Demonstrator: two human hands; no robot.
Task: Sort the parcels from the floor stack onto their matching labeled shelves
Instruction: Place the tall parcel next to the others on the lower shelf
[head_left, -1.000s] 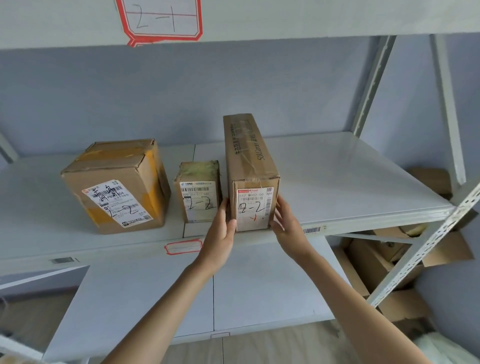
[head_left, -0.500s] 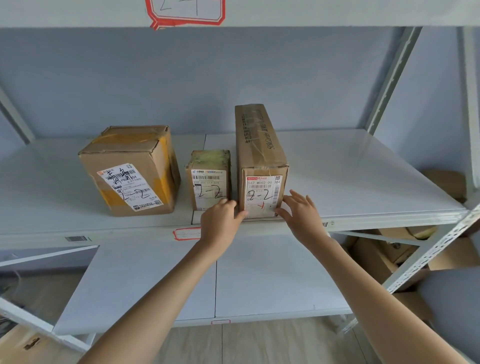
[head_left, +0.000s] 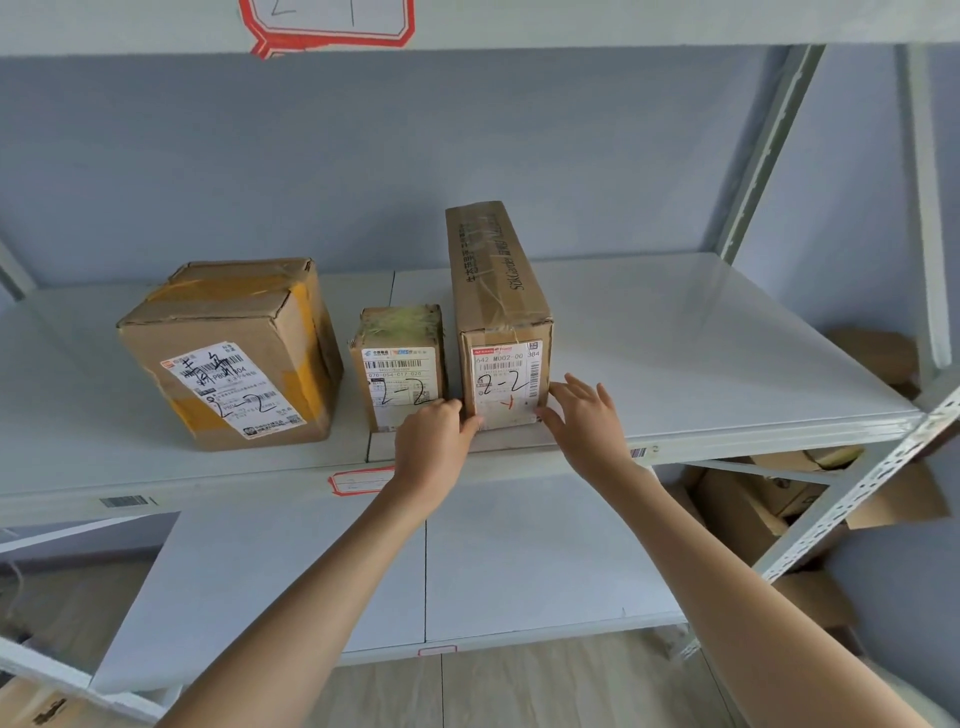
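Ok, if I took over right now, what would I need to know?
Left hand: fingertips at the tall narrow brown cardboard parcel's lower left corner.
Right hand: open, fingers touching its right side.
Done: that parcel, the small square cardboard parcel and the big yellow-taped cardboard parcel, all marked 2-2, stand on the white metal shelf.
Left: let go, fetch the next parcel; the floor stack is out of view.
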